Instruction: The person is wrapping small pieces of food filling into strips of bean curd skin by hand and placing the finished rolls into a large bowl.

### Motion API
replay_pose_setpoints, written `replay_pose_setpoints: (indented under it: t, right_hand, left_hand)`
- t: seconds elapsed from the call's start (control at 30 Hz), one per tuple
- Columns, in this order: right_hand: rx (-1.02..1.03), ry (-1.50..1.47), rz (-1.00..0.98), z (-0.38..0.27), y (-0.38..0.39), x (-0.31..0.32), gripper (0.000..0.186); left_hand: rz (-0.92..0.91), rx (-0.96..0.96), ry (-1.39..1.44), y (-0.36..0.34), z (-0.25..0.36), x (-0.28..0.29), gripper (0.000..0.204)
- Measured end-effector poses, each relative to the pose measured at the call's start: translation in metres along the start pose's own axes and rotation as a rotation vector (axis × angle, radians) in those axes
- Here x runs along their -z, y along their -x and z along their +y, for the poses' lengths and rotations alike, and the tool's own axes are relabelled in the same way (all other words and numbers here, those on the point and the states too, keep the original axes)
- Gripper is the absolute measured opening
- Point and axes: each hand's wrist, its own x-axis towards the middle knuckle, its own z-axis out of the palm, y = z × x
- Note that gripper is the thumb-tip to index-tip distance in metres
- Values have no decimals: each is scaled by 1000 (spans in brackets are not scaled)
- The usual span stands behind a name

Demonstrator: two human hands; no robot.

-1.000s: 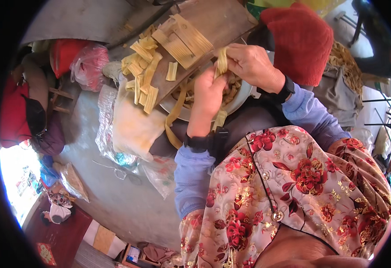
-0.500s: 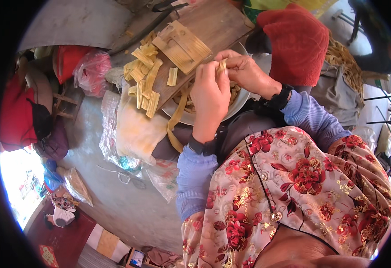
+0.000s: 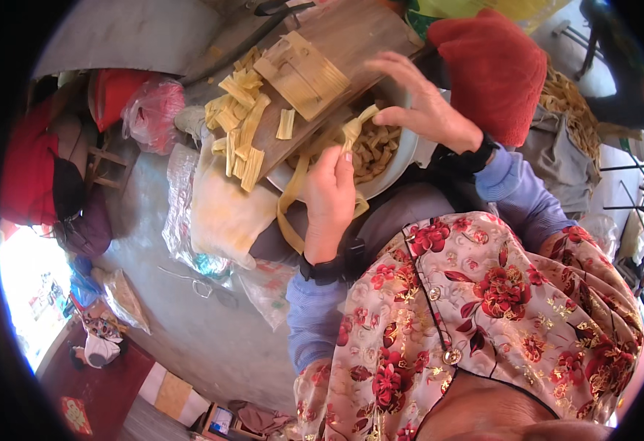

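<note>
Head view. Strip (image 3: 352, 134), yellow, one, knotted or folded: gripped near its lower end between thumb and fingers of the left hand (image 3: 329, 197), which are closed on it; its free end is pointed up and to the right. Right hand (image 3: 431, 110), one: held open to the right of the grip, fingers extended, thumb parted from them; nothing is seen clasped in it. Its thumb is placed at the strip's upper end; whether contact is made cannot be told.

Bowl (image 3: 409, 151), pale, round: set beneath the grip, partly covered by the hands. Pieces (image 3: 378, 153), folded, brownish yellow, many: contained in the bowl, right of the grip. Band (image 3: 290, 208), yellow, long: looped down just left of the left hand.

Board (image 3: 373, 35), wooden: laid beyond the grip, overlapping the bowl. Panel (image 3: 303, 77), ridged, and offcut (image 3: 285, 125), small: both laid on the board. Pile (image 3: 242, 117), of short yellow lengths: heaped at the board's left edge, farther left of the grip. Red cloth (image 3: 489, 77): seen beyond the right hand. White cloth (image 3: 230, 213): spread left of the grip.
</note>
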Motion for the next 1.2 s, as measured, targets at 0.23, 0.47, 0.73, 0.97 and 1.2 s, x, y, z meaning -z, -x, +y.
replay_pose_setpoints:
  t: [0.23, 0.47, 0.73, 0.97, 1.2]
  right_hand:
    - [412, 505, -343, -36, -21, 0, 29]
    - [383, 102, -671, -31, -33, 21, 12]
    - [-273, -212, -309, -4, -59, -19, 16]
    - [133, 111, -168, 20, -77, -46, 13]
    - [308, 193, -202, 17, -57, -22, 14]
  left_hand:
    - [165, -539, -747, -17, 24, -1, 4]
    - [-90, -320, -205, -4, 33, 29, 9]
    - [80, -111, 193, -73, 11, 52, 15]
    - [316, -246, -199, -106, -11, 45, 9]
    - [351, -195, -374, -72, 4, 41, 9]
